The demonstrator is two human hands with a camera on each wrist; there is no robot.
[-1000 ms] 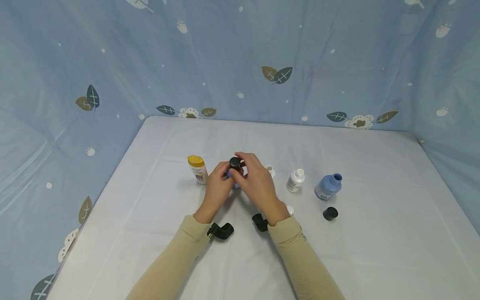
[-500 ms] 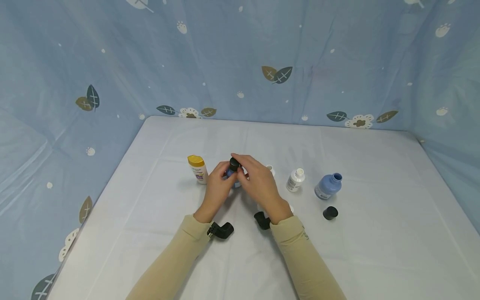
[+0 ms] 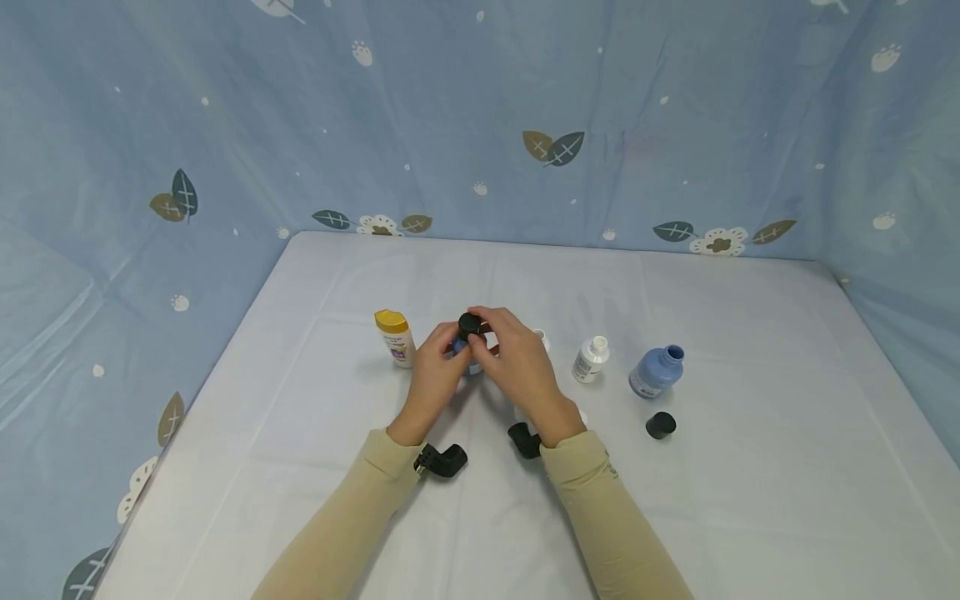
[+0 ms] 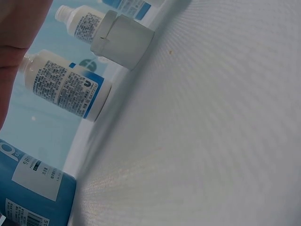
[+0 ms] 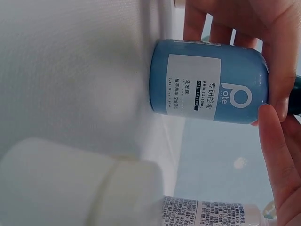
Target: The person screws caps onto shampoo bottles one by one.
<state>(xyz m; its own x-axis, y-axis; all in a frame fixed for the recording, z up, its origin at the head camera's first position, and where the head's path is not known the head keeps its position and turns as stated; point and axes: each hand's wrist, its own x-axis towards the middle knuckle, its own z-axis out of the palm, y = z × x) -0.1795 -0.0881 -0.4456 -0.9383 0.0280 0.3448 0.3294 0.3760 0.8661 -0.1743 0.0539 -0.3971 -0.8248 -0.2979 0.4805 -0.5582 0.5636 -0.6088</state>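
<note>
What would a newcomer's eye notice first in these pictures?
Probably the left hand holding a blue bottle near the head view's centre while the right hand grips the black cap at its top. Farther right stands an uncapped blue bottle, with a loose black cap before it.

From my remote seat I have one bottle (image 5: 209,84) between the left hand (image 3: 435,375) and right hand (image 3: 522,367), a cap (image 3: 469,324) at its top. Just left stands another bottle (image 3: 395,340) on the table (image 3: 780,358). Rightward I see a first bottle (image 3: 542,338), a second bottle (image 3: 591,360) and a third bottle (image 3: 656,372), a loose cap (image 3: 661,426) nearer me.
</note>
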